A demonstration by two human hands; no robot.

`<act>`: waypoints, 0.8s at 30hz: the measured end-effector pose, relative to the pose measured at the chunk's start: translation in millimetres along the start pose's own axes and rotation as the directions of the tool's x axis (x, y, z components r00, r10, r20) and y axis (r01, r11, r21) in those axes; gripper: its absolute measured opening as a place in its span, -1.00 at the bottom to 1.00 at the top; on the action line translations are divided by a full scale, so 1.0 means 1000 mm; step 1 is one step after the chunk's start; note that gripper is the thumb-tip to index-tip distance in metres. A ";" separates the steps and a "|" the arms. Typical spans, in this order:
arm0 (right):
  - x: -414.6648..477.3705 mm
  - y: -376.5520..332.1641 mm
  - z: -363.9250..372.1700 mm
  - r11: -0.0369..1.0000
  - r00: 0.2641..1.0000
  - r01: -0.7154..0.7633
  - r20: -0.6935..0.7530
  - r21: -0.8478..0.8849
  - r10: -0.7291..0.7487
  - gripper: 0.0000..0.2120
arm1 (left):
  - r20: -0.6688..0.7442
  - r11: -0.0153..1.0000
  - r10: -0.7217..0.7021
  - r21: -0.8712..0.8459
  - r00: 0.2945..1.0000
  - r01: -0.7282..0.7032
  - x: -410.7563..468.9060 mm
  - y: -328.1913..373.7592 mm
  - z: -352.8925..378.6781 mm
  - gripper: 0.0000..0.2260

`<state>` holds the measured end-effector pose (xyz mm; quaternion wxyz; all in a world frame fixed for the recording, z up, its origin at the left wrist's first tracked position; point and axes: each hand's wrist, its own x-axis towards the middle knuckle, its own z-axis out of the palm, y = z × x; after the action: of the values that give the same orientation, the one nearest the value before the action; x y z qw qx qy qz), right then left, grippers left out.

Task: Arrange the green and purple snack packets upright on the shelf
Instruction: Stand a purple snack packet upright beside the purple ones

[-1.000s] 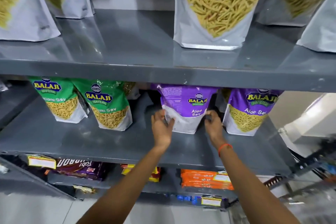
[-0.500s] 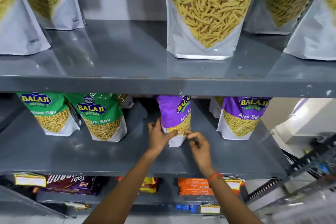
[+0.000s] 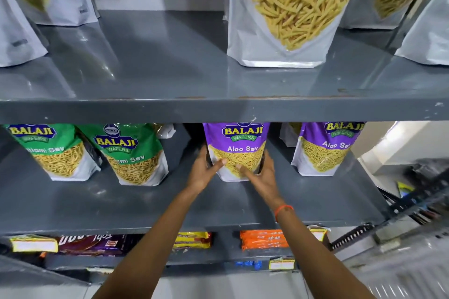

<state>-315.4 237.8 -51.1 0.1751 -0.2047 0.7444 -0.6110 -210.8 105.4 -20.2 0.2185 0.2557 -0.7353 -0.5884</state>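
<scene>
A purple Aloo Sev packet [image 3: 237,143] stands upright on the middle grey shelf [image 3: 145,204], front label facing me. My left hand [image 3: 202,171] grips its lower left side, thumb across the front. My right hand [image 3: 261,176] holds its lower right side, fingers wrapped round the edge. A second purple packet [image 3: 326,147] stands upright to the right. Two green packets [image 3: 52,150] [image 3: 132,154] stand upright at the left, with more packets partly hidden behind them.
The upper shelf [image 3: 218,109] overhangs the packets' tops and carries large white pouches of yellow sticks [image 3: 289,12]. The shelf below holds an orange pack [image 3: 263,239], a yellow pack [image 3: 192,239] and a dark purple pack [image 3: 97,244]. A metal rack [image 3: 401,204] juts in at the right.
The middle purple packet has been turned from back-facing, through side-on, to front label facing me. Both hands now grip its lower sides. The camera has tilted slightly.
</scene>
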 end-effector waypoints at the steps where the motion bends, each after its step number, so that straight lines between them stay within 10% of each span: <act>1: -0.007 0.011 -0.009 0.999 0.998 -0.013 -0.061 -0.034 0.011 -0.14 | -0.065 0.992 0.014 0.126 0.998 -0.006 -0.008 -0.010 0.018 -0.33; 5: -0.023 0.007 -0.025 0.916 0.898 0.275 -0.263 -0.291 -0.353 -0.35 | -0.218 0.778 0.421 0.587 0.881 -0.226 -0.041 -0.015 0.046 -0.27; 9: -0.020 0.001 -0.039 0.817 0.768 0.373 -0.348 -0.439 -0.538 -0.54 | 0.007 0.588 0.623 0.656 0.782 -0.474 -0.038 -0.002 0.079 -0.39; 15: -0.003 0.032 -0.132 0.972 0.783 0.050 -0.595 -0.228 -0.180 -0.30 | 0.115 0.897 0.263 0.335 0.958 -0.287 -0.008 0.016 0.169 -0.21; 19: 0.029 0.046 -0.182 0.989 0.969 -0.049 -0.248 -0.143 0.013 -0.17 | 0.172 0.965 0.015 0.254 0.985 -0.059 0.024 0.012 0.199 -0.19; 24: 0.042 0.051 -0.200 0.997 0.997 -0.006 -0.075 -0.080 0.000 -0.34 | 0.163 0.998 -0.037 0.051 0.986 0.029 0.030 0.002 0.211 -0.57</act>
<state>-457.8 392.5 -63.1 0.1396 -0.1872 0.7748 -0.5875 -365.0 245.7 -62.6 0.1413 0.2237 -0.7604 -0.5931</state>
